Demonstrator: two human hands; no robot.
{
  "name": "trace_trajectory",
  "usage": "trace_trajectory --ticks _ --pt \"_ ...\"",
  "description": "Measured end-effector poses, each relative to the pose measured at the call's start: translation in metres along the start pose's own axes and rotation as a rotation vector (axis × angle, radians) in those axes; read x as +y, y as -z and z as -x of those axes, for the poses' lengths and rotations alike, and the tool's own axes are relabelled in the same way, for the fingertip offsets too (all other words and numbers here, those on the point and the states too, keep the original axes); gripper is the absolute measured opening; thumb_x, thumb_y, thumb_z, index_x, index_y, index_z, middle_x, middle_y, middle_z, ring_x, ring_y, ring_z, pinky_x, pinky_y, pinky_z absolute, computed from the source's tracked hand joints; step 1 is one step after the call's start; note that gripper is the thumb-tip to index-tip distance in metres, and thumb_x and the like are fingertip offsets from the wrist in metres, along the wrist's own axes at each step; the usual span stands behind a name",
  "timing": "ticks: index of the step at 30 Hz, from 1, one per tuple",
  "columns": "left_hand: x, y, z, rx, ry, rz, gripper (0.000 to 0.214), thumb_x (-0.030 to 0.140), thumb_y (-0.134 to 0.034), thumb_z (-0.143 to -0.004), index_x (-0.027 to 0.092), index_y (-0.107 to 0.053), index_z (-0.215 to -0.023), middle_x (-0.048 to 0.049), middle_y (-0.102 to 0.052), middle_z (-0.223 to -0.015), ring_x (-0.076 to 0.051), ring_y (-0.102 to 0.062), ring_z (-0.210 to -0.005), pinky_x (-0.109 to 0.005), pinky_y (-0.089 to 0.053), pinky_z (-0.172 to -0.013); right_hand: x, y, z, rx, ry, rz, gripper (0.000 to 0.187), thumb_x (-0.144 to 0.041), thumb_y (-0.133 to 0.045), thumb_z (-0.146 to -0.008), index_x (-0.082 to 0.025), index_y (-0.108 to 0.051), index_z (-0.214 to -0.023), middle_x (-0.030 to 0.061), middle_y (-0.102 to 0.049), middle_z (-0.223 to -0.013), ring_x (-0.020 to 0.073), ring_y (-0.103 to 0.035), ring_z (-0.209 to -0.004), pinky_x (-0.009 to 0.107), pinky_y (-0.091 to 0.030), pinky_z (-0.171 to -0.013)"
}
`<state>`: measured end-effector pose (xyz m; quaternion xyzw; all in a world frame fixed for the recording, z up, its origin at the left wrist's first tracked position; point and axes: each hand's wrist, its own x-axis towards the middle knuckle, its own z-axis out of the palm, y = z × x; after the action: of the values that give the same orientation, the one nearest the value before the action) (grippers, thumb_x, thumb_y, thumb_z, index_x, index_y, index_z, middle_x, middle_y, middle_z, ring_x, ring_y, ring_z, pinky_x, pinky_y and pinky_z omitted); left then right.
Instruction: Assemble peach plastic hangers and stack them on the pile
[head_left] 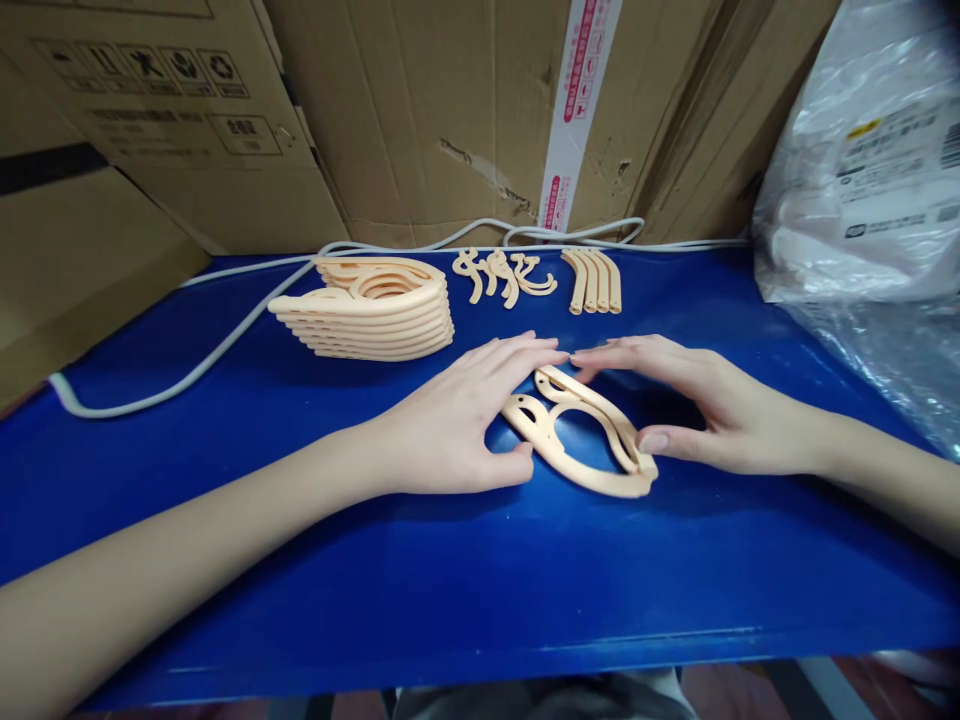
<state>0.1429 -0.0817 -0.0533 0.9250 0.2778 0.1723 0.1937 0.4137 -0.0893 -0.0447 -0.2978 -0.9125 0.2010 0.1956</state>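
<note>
Counter (450,580): blue
Curved tubes (591,285): 4
Hanger frame (615,483): 1, between hands
Left hand (469,425): half-spread, grip unclear
Right hand (705,400): half-curled, grip unclear

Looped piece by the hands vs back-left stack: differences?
Height: the looped piece is one low item; the stack is several layers tall.
Position: the looped piece lies between the left hand and right hand; the stack sits farther back, apart from both.
Shared: cream color, looped outline, blue tabletop.
</note>
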Motion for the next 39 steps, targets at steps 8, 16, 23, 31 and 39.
trace_trajectory --ticks 8,16,23,31,39 --pt "0.001 -0.001 -0.002 -0.037 0.006 -0.051 0.089 0.065 -0.064 -0.078 0.014 -0.035 -0.144 -0.0176 -0.045 -0.147 -0.035 -0.042 -0.135 -0.055 -0.029 -0.114 -0.012 -0.007 -0.002 -0.023 0.036 0.004 0.059 -0.040 -0.057 -0.091 -0.028 -0.039 -0.146 0.0047 -0.047 -0.148 0.0241 -0.044 -0.134 0.039 -0.035 -0.110" --pt "0.008 0.001 -0.003 0.021 -0.050 -0.141 0.064 0.055 -0.062 -0.085 0.017 -0.044 -0.134 -0.0121 -0.058 -0.128 -0.029 -0.055 -0.117 -0.046 -0.042 -0.103 -0.001 0.000 -0.005 0.195 -0.206 0.121 0.035 -0.043 -0.052 -0.093 -0.021 -0.062 -0.118 0.0085 -0.066 -0.114 0.0259 -0.059 -0.107 0.040 -0.046 -0.090" --pt "0.009 0.007 -0.001 0.217 -0.092 -0.231 0.058 0.044 -0.065 -0.085 0.017 -0.044 -0.132 -0.0126 -0.050 -0.127 -0.026 -0.055 -0.112 -0.040 -0.048 -0.095 -0.014 0.004 -0.006 0.175 -0.484 -0.289 0.032 -0.051 -0.058 -0.088 -0.020 -0.063 -0.080 -0.0005 -0.057 -0.071 0.0142 -0.049 -0.065 0.027 -0.035 -0.057" --pt "0.004 0.006 -0.002 0.224 -0.145 -0.211 0.062 0.048 -0.064 -0.086 0.017 -0.039 -0.134 -0.0153 -0.049 -0.131 -0.027 -0.051 -0.120 -0.043 -0.046 -0.101 -0.013 0.003 -0.004 0.076 -0.585 -0.725 0.032 -0.046 -0.062 -0.087 -0.018 -0.056 -0.073 -0.0060 -0.035 -0.057 0.0068 -0.025 -0.049 0.025 -0.017 -0.045" --pt "0.002 0.005 -0.004 0.226 -0.177 -0.272 0.081 0.063 -0.064 -0.079 0.018 -0.034 -0.139 -0.0172 -0.049 -0.138 -0.032 -0.048 -0.127 -0.049 -0.042 -0.105 -0.015 0.002 -0.002 0.061 -0.597 -0.838 0.030 -0.044 -0.062 -0.088 -0.014 -0.063 -0.095 -0.0057 -0.035 -0.059 0.0064 -0.024 -0.050 0.025 -0.014 -0.043"
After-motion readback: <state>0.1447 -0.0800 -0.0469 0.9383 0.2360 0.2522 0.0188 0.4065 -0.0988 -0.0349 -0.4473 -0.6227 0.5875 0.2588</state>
